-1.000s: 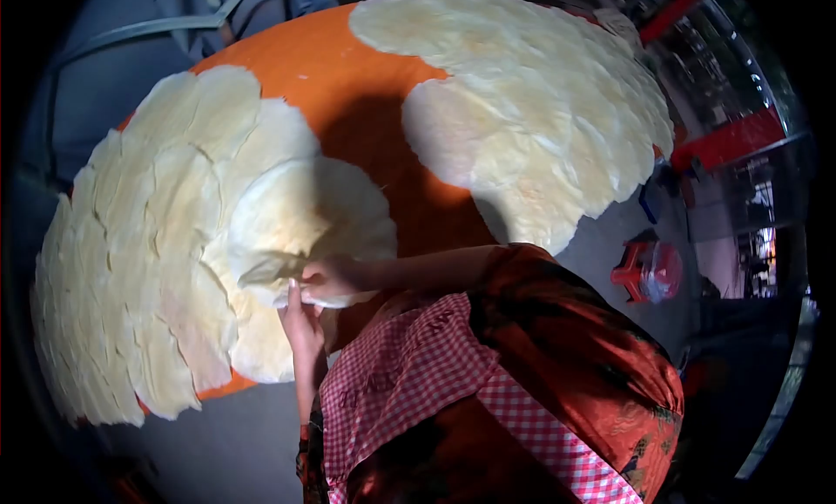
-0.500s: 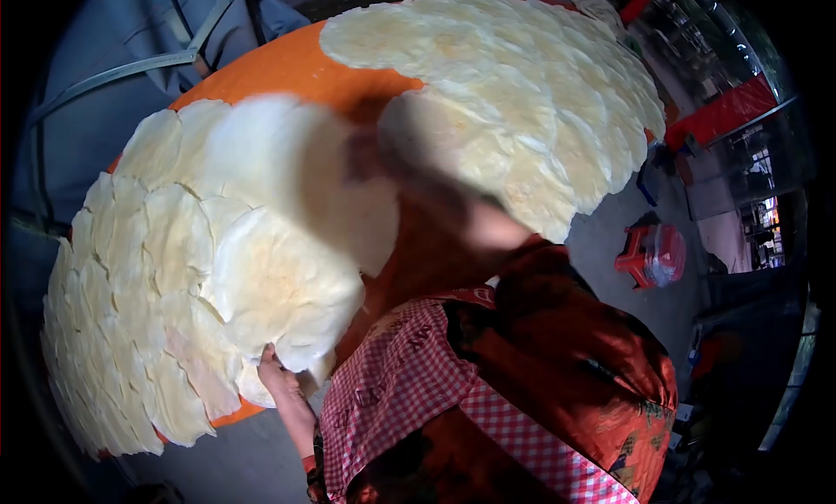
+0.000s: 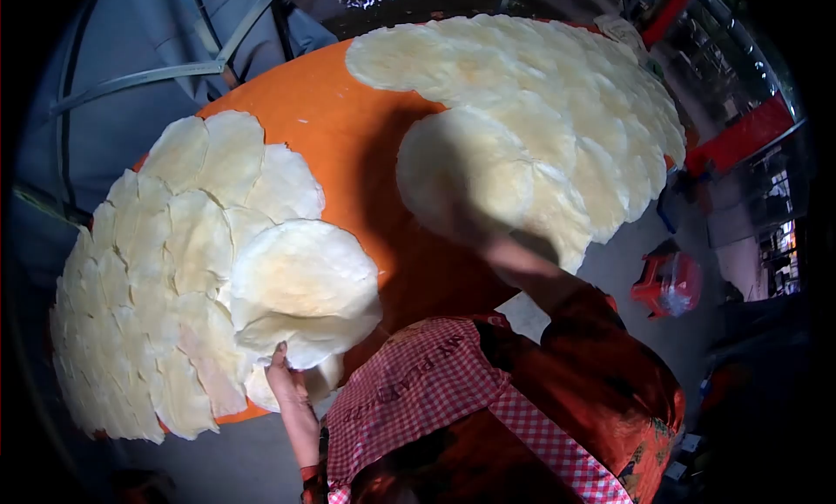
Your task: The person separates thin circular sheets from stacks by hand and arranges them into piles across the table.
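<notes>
My left hand (image 3: 286, 378) pinches the near edge of a thin, round, pale flatbread (image 3: 305, 269) between thumb and fingers. That flatbread lies over others at the left side, and its near part is folded or rippled. Across the orange surface, my right hand (image 3: 473, 225) is at the near edge of another round flatbread (image 3: 440, 160). Shadow and blur hide the right fingers, so their grip cannot be made out. Many overlapping flatbreads (image 3: 131, 277) cover the left end, and another spread (image 3: 557, 112) covers the far right.
A large orange-covered table (image 3: 331, 103) shows bare orange between the two spreads. A red stool (image 3: 666, 284) with clear plastic on it stands on the floor at right. Behind the table's left end are a metal frame (image 3: 144, 87) and blue-grey sheeting (image 3: 131, 33).
A blurred flatbread that stretched from the left spread over the orange surface is no longer there. My right hand has moved right and nearer my body. My left hand keeps its hold.
</notes>
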The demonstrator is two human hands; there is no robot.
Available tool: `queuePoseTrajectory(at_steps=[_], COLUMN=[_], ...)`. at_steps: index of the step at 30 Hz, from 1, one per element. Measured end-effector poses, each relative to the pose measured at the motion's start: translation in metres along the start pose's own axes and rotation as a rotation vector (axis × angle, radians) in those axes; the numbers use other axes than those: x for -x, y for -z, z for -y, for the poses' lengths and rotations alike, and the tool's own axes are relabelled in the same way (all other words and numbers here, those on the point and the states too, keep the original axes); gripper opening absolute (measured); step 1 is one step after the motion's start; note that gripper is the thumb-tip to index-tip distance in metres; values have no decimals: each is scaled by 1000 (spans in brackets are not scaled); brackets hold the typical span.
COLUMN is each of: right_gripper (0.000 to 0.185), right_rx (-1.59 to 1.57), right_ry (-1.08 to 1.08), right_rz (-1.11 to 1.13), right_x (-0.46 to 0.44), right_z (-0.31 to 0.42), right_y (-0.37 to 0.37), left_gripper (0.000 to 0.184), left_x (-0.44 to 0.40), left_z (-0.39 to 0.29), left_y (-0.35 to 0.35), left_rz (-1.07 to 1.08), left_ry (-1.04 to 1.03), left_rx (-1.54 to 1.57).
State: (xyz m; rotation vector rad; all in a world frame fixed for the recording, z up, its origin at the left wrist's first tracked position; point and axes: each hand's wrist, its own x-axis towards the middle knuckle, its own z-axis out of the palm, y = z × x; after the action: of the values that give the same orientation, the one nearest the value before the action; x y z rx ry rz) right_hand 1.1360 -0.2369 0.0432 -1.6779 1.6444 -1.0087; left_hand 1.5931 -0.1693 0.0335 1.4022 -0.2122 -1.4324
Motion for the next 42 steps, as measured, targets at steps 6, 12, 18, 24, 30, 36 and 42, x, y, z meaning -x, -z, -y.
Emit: queuePoseTrajectory(at_steps=[6,12,18,24,30,36,42], right_gripper=[51,18,16,17,9,43,56], right_rx=[316,-344,-490,388,-282,22,234], right_ry=[386,601,-49,-295,-228,486,812], right_rz=[521,103,-94,-464,316,784,741], right_x=[29,-145,-229,-185,-31,52,81], right_z=[199,158,74,-135,24,117,152], right_y=[-142,-102,85,105,-90,-208,-259], left_gripper=[29,43,28,13,35,22,15], left_x=[9,65,58,85,70,44,39], left_z=[-28,-63,-14,60,85,69,53], left_y=[-64,-80,12,56,86,93,90], left_rz=[107,366,-52,-301,-541,-365,-188], left_ry=[-46,-266,-233,-237,-52,56,136], left_rx=[49,96,98,58,296,375,581])
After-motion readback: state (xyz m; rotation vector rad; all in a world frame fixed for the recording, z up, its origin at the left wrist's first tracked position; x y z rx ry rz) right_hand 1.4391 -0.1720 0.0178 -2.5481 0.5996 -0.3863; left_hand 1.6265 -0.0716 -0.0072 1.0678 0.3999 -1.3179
